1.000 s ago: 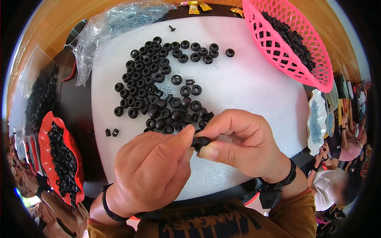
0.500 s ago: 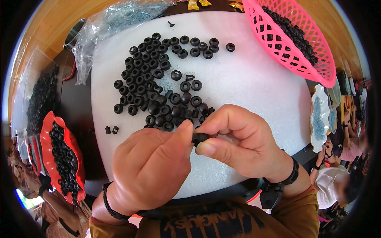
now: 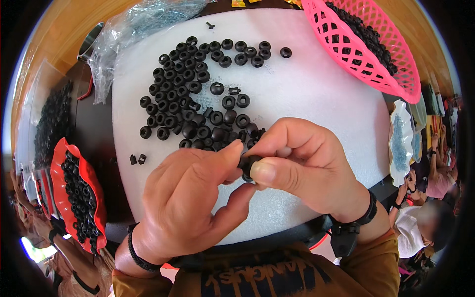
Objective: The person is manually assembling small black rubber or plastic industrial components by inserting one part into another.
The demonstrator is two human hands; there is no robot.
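In front of my chest, both hands meet over one small black rounded part [image 3: 249, 167], mostly covered by fingers. My right hand [image 3: 302, 171] pinches it between thumb and forefinger. My left hand [image 3: 193, 195] holds its other side, its forefinger at the top and its thumb stretched out below. Just beyond my fingers, black bead-like rings with holes [image 3: 173, 94] spread in a cluster over a white foam sheet [image 3: 326, 109]. Among them sit a few small blocky black pieces [image 3: 234, 91].
A red scalloped dish [image 3: 101, 198] of black pieces stands at left, a pink lattice basket [image 3: 415, 74] of black pieces at far right. A white wavy dish [image 3: 393, 168] holds small clear bits. Clear plastic bags [image 3: 114, 44] lie far left. Other people [image 3: 413, 222] sit at right.
My left thumb has swung down and away from the forefinger, opening a gap. The black part has turned slightly between my fingers. My right hand has shifted slightly.
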